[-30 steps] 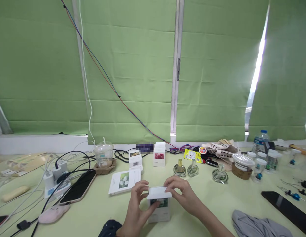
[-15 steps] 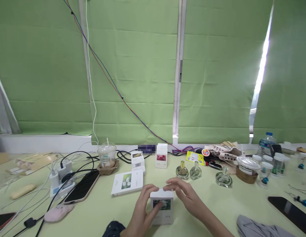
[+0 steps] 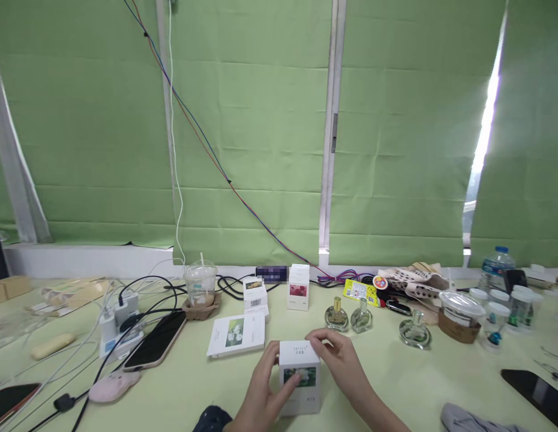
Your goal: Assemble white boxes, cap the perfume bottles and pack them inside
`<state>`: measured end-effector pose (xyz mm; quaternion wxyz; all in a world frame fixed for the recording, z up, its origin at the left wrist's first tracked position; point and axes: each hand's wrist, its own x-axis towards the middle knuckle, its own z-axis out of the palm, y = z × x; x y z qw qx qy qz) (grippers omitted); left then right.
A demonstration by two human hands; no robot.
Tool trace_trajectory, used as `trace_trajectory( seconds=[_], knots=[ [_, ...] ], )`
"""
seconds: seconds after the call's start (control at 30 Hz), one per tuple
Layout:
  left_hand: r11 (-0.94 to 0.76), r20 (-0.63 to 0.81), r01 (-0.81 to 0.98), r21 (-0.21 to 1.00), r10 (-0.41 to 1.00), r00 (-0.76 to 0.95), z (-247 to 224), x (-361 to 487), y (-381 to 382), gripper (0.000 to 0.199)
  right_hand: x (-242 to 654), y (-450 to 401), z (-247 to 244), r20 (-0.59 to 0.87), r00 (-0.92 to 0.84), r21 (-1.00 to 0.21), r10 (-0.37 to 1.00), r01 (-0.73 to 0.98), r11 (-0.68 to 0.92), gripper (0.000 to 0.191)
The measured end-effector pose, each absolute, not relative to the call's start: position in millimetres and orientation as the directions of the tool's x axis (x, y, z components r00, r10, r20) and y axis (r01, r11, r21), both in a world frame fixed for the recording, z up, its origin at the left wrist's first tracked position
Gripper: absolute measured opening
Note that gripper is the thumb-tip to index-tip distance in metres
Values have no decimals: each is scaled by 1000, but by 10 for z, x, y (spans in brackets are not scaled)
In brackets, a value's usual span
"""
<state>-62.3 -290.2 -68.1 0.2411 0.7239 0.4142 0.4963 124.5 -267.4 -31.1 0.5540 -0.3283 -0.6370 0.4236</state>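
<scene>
A small white box (image 3: 306, 393) with a picture of white flowers on its front stands upright on the table, its top closed. My left hand (image 3: 265, 390) holds it from the left, thumb across the front picture and fingers at the left side. My right hand (image 3: 339, 366) has its bent fingertips at the top right edge of the box. Behind it to the left lies a flat white carton (image 3: 237, 334) with a similar flower picture. Beyond are a white box with a red picture (image 3: 298, 291) and a stack of small white boxes (image 3: 255, 297).
Glass bottles (image 3: 336, 315) stand behind on the right, near lidded jars (image 3: 495, 327) and a takeaway bowl (image 3: 461, 315). Phones (image 3: 157, 340), cables, a power strip (image 3: 121, 342) and a plastic cup (image 3: 201, 285) are on the left. Grey cloth (image 3: 474, 420) lies front right.
My right hand has come down from above the box to its top right edge. The box top now shows its printing. The view has shifted slightly.
</scene>
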Motion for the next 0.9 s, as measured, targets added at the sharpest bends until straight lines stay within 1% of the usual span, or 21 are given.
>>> trace_trajectory(
  seconds=[0.17, 0.3, 0.47, 0.67, 0.77, 0.83, 0.9],
  knots=[
    [-531, 515, 295, 794, 846, 136, -722, -602, -2912, 34, 1252, -2674, -321, 278, -203, -955, 939, -161, 248, 31],
    [-543, 530, 294, 787, 838, 130, -697, -588, -2944, 32, 1246, -2673, -348, 202, -245, -956, 948, -259, 137, 28],
    [-522, 534, 290, 802, 844, 44, -703, -592, -2932, 37, 1246, -2682, -355, 178, -244, -952, 953, -287, 104, 25],
    [-486, 500, 307, 818, 865, 36, -777, -600, -2896, 40, 1254, -2683, -334, 199, -235, -947, 951, -295, 125, 28],
    [-494, 518, 318, 809, 855, 9, -805, -611, -2885, 43, 1258, -2681, -310, 169, -254, -955, 952, -280, 94, 28],
    [-512, 539, 339, 789, 842, 17, -800, -622, -2890, 49, 1260, -2683, -296, 148, -260, -960, 954, -270, 75, 27],
    [-529, 546, 370, 764, 835, 66, -782, -635, -2906, 52, 1261, -2686, -286, 152, -254, -962, 955, -259, 84, 27]
  ],
)
